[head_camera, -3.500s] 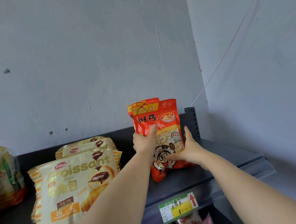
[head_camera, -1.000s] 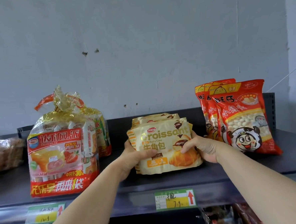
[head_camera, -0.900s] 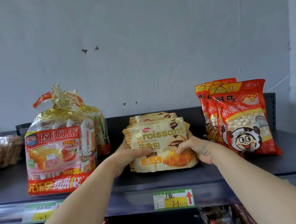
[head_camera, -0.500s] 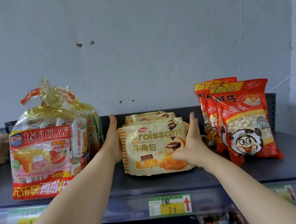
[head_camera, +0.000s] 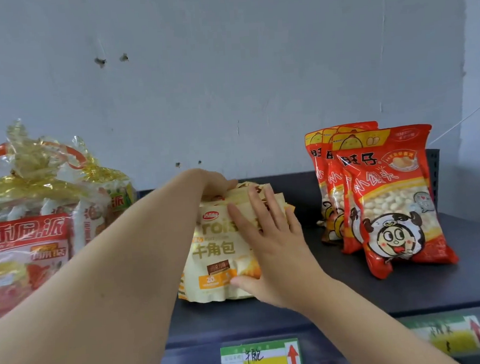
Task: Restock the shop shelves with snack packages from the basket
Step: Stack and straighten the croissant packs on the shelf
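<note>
A row of cream croissant packs (head_camera: 215,251) stands on the dark shelf (head_camera: 352,290), in the middle. My left hand (head_camera: 208,182) reaches over them, and its fingers curl over the top edges of the rear packs. My right hand (head_camera: 271,250) lies flat on the front pack's right half, fingers spread and thumb low on the pack. Three red snack bags (head_camera: 391,200) stand upright to the right, apart from my hands. The basket is out of view.
Large clear bags of pies (head_camera: 26,237) with gold tops stand at the left of the shelf. A grey wall rises behind the shelf. Green and yellow price labels (head_camera: 261,360) sit on the shelf's front edge. Bare shelf shows between the croissant packs and the red bags.
My hands flanked the croissant packs half a second ago. My left hand has since moved up over their tops, and my right hand has laid flat on the front pack. The view moved closer.
</note>
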A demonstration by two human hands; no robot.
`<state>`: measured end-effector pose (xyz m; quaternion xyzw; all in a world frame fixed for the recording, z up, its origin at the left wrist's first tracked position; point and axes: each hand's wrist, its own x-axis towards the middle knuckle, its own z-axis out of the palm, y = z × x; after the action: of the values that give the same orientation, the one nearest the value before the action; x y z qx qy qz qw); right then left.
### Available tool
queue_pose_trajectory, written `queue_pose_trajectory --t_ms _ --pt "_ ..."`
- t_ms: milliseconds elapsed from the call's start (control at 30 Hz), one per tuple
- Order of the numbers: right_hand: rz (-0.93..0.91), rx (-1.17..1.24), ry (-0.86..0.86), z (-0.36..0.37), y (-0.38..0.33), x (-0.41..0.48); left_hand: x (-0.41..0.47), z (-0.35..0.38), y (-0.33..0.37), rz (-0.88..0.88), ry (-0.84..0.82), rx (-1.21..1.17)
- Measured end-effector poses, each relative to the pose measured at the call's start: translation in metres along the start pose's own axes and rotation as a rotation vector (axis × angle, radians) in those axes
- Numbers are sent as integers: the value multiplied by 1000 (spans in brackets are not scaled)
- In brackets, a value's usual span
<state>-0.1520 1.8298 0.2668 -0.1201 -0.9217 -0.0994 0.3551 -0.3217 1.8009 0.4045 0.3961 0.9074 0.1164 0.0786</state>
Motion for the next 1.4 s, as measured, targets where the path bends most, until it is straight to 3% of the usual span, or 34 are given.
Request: queue_pose_trajectory --t_ms 233,467,633,767,833,933,1033,1167,1400 --pt "11 43 -6 2 18 -2 9 10 26 149 -29 -63" --pt "21 -31 -27 1 20 2 -7 1 15 163 -46 -155" --pt "61 -174 21 1 15 1 -54 -2 10 326 61 -93" --pt "113 -204 42 1 4 -7 -100 13 6 467 316 -64" --pt "138 -179 32 0 -2 -14 -120 19 -3 505 318 -93" --pt "149 -118 -35 -8 -3 -22 -143 33 -17 410 156 143" --pt "191 -46 -164 -21 -4 -27 -138 56 -28 309 314 360" --pt "254 20 -217 -39 -14 -37 -134 77 -36 228 532 310" --pt "236 78 -258 -56 -47 -63 -187 94 -40 242 586 137"
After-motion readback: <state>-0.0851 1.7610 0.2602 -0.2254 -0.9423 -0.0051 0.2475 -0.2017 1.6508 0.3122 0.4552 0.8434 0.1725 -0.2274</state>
